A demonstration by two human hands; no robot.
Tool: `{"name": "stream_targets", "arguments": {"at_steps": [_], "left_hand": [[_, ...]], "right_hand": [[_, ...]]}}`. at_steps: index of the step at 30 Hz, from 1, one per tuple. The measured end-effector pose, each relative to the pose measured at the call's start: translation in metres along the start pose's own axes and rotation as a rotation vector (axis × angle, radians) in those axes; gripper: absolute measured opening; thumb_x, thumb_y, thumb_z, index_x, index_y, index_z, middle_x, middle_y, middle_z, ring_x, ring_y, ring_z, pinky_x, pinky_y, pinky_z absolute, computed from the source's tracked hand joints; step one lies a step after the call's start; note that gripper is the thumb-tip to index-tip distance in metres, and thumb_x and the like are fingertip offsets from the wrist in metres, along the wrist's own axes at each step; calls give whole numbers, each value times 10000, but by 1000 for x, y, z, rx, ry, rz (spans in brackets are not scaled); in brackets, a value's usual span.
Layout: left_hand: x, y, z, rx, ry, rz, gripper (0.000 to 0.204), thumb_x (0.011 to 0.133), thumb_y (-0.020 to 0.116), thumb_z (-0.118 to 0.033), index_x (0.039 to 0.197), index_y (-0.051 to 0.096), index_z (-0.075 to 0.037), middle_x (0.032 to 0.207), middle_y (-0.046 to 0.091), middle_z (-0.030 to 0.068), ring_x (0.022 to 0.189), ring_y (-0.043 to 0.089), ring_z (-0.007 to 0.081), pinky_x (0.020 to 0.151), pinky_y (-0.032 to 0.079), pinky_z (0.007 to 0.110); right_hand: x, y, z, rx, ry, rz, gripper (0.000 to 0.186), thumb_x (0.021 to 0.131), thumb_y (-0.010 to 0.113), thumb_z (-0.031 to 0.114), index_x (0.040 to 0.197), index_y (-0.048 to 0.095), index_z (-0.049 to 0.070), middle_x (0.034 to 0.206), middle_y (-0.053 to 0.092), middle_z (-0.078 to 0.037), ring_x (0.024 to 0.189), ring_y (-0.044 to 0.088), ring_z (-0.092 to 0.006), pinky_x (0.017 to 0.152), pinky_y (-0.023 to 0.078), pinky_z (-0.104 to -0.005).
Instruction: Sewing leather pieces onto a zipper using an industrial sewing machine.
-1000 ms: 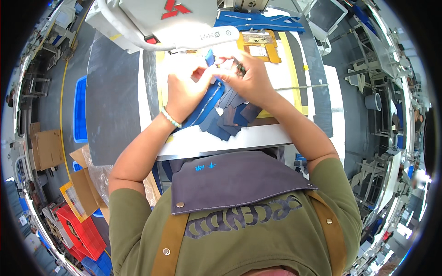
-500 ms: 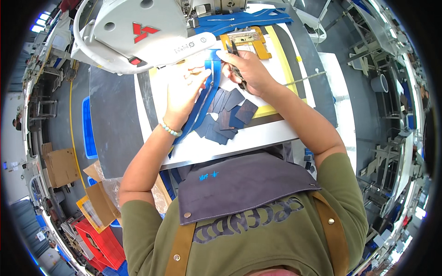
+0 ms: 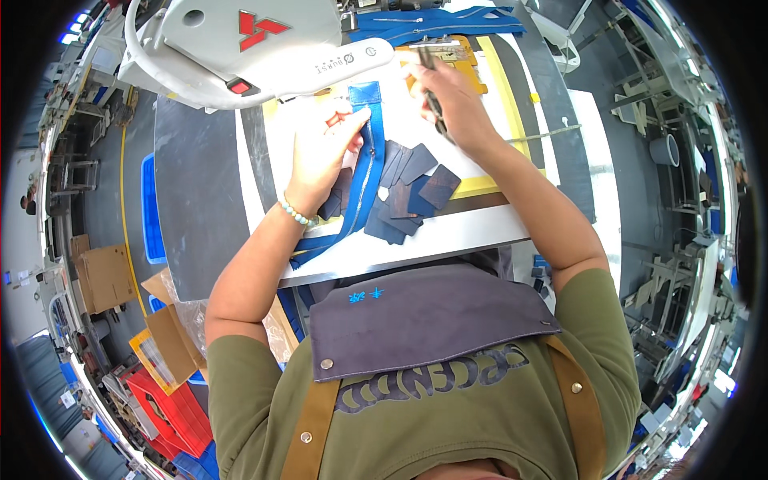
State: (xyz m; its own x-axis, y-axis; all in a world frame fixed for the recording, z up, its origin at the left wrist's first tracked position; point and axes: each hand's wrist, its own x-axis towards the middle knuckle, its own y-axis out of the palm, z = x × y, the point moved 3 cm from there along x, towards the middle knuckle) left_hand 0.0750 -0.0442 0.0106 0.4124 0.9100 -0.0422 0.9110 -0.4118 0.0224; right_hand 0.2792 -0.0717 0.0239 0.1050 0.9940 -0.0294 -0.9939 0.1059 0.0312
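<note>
With finger and thumb, my left hand [image 3: 320, 152] grips a blue zipper [image 3: 366, 184], which has a square blue patch [image 3: 365, 93] at its upper end and trails down toward the table's front edge. My right hand [image 3: 458, 108] is closed on dark metal snips [image 3: 428, 64], raised above and right of the zipper. Dark navy and brown fabric squares [image 3: 432, 190] lie scattered beside the zipper, some partly under my left wrist. A yellow jig [image 3: 470, 68] lies behind my right hand.
A white machine head [image 3: 200, 48] overhangs the back left of the worktable [image 3: 192, 200]. More blue zippers [image 3: 480, 26] lie at the back. Blue bins [image 3: 150, 208], cardboard boxes [image 3: 102, 280] and a red crate [image 3: 176, 408] stand to the left; a bucket [image 3: 664, 150] is at the right.
My right hand has moved up and right with the snips, away from the zipper's end. My left hand still holds the zipper, which now hangs more upright with its patch exposed.
</note>
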Motion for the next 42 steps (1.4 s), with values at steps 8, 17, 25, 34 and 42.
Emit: {"name": "stream_targets", "arguments": {"at_steps": [8,17,25,34,42], "left_hand": [[-1,1,-1,-29,-19,22,154,962,704,-177,972,663,-29,775,626,14,707,594,77,689,473,221],[5,-9,17,-233,-38,130,162,1027,607,-186,1003,663,-36,797,634,9,709,565,80,688,472,237],[8,-9,20,-542,-43,266,228,1035,594,-178,1177,653,-10,1013,670,66,823,565,107,735,475,252],[7,-10,31,-464,-93,323,309,1064,536,-192,1296,598,2,1061,682,70,831,577,115,779,501,262],[-6,5,-1,141,24,127,281,976,696,-281,974,715,-1,803,665,45,735,614,98,725,511,249]], "right_hand": [[-7,5,4,-410,-436,-3,314,1048,509,198,1263,583,-18,964,617,-92,775,578,-134,701,477,-267],[-7,11,10,-557,-612,80,267,975,592,113,1201,594,-29,1055,639,-126,933,606,-193,837,479,-299],[0,-7,-5,-61,5,310,311,929,651,134,1216,637,13,849,657,-29,682,581,-72,670,481,-249],[-3,10,2,-199,-107,117,294,903,779,265,1028,710,8,772,659,-9,745,616,-68,687,484,-240],[4,12,-13,-424,-273,46,281,976,675,205,1153,651,-11,905,628,-26,753,543,-110,722,469,-283]]}}
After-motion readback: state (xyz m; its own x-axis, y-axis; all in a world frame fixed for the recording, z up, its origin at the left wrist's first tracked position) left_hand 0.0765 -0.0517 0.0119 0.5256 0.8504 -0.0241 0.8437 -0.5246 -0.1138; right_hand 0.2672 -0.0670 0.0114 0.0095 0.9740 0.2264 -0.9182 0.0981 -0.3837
